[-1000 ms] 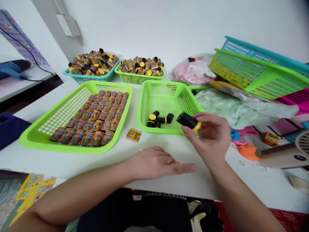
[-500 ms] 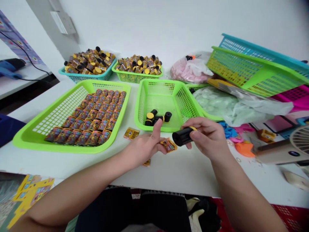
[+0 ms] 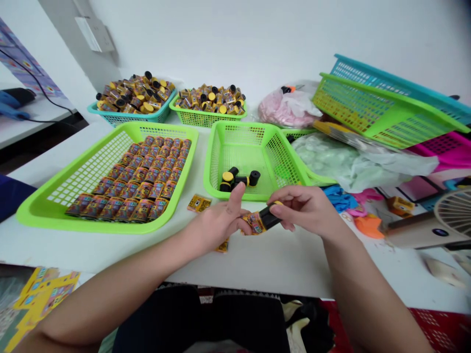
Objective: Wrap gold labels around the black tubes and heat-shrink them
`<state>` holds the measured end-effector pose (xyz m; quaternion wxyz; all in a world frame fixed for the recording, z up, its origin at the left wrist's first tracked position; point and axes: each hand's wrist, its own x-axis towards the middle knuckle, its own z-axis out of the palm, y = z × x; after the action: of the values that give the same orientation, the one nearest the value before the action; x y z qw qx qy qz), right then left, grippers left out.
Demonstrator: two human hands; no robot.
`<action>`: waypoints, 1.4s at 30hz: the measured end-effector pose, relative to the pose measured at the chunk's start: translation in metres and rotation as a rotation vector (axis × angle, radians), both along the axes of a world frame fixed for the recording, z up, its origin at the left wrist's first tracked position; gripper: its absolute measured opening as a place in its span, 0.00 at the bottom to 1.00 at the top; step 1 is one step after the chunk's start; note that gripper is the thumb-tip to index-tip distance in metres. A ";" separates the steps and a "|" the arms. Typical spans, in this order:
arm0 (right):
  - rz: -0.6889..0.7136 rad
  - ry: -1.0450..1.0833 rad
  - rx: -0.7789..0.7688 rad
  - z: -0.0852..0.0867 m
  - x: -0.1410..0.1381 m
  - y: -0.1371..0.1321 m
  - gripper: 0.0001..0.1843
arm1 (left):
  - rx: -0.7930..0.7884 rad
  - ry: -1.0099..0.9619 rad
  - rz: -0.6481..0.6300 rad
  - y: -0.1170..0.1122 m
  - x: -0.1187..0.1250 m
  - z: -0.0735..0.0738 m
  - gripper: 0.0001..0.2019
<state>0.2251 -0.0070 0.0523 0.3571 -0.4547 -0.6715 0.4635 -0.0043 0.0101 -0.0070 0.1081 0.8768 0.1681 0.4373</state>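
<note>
near the table's middle, the right hand clamps a black tube, its end meeting a printed wrapper pinched between the fingers of the left hand. just far of both hands, a green basket holds loose black tubes; left, a green tray carries rows of wrapped tubes.

Lime-green tray: glossy moulded plastic mesh. Inside it, matt black plastic cylinders with smooth yellow caps; right of it, crinkled translucent plastic bag; below it, smooth white worktop.
</note>
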 end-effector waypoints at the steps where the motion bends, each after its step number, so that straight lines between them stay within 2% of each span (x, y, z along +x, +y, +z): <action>1: -0.014 -0.008 0.009 0.000 -0.001 0.000 0.14 | -0.008 0.006 0.001 -0.001 0.000 0.000 0.44; 5: -0.062 0.044 -0.008 0.000 -0.006 0.000 0.14 | -0.021 0.031 0.003 -0.003 -0.002 0.002 0.43; 9: -0.001 0.158 -0.290 -0.001 -0.010 0.001 0.20 | -0.021 0.036 -0.042 -0.004 -0.004 0.003 0.40; 12: 0.011 0.094 -0.428 0.000 -0.013 0.001 0.23 | -0.026 0.042 -0.054 -0.004 -0.006 -0.002 0.37; 14: -0.035 -0.019 -0.374 0.002 -0.015 0.000 0.21 | -0.029 0.059 -0.067 -0.004 -0.006 -0.007 0.38; 16: -0.124 -0.098 -0.251 0.002 -0.016 -0.002 0.19 | -0.078 0.071 -0.084 -0.006 -0.005 -0.011 0.39; 18: -0.213 -0.079 -0.105 0.001 -0.018 -0.003 0.17 | -0.235 0.046 -0.085 -0.010 -0.002 -0.010 0.40; 20: -0.226 0.006 0.012 -0.003 -0.020 -0.005 0.17 | -0.482 -0.030 -0.092 -0.015 0.002 -0.004 0.45; 23: -0.119 0.071 0.081 -0.009 -0.022 -0.005 0.17 | -0.820 -0.161 -0.148 -0.018 0.006 0.006 0.55; 29: 0.044 -0.045 0.322 -0.016 -0.020 -0.003 0.17 | -1.160 -0.315 -0.210 -0.019 0.009 0.009 0.64; 33: 0.196 0.074 0.260 -0.020 -0.020 -0.004 0.18 | -1.378 -0.370 -0.377 -0.021 0.008 0.014 0.68; 36: 0.256 0.249 0.230 -0.025 -0.024 -0.005 0.17 | -1.442 -0.428 -0.500 -0.019 0.006 0.020 0.69; 38: 0.283 0.282 0.278 -0.028 -0.028 -0.006 0.13 | -1.432 -0.464 -0.568 -0.016 0.005 0.022 0.69; 42: 0.171 0.048 0.552 -0.028 -0.032 -0.008 0.04 | -1.337 -0.531 -0.554 -0.011 0.006 0.022 0.68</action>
<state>0.1933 -0.0150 0.0248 0.4428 -0.2711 -0.7995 0.3020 0.0013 -0.0014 0.0154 0.7571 0.5011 0.1392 0.3954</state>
